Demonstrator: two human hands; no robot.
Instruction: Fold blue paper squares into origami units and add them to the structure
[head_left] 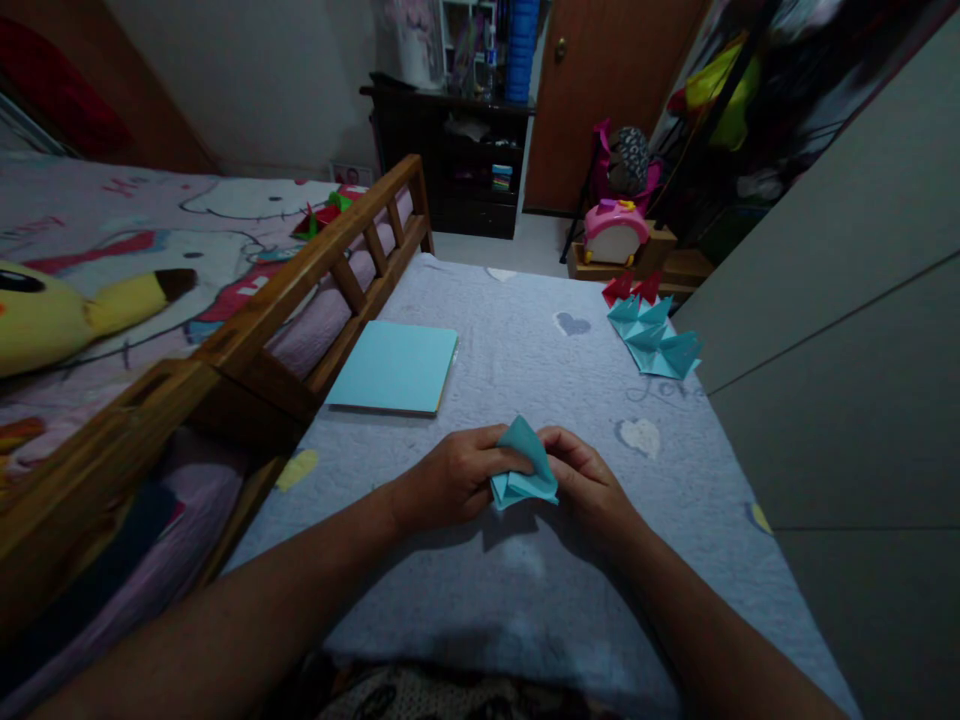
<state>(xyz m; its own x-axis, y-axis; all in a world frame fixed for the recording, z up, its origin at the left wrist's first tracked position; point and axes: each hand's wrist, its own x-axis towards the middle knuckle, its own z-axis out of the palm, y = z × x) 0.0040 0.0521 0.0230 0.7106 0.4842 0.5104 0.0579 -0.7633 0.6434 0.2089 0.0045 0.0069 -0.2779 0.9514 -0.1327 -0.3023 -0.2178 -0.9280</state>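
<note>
Between my two hands is a partly folded sheet of light-blue origami paper (525, 485), held just above the bedspread. My left hand (465, 470) grips its left side, with the thumb pressed over the folded layers. At the right edge, my right hand (585, 480) pinches the paper; some of its fingertips are hidden behind the sheet. A stack of square blue paper (397, 368) lies beyond my left hand. Folded blue paper shapes (654, 338) stand at the far right, with red folded paper (630, 288) just behind them.
A wooden bed rail (322, 255) runs along the left, with another bed and a yellow plush toy (45, 320) beyond it. A pale cabinet (847, 350) borders the right side. Past the far edge stand a dark shelf unit (450, 160) and a pink toy (616, 232).
</note>
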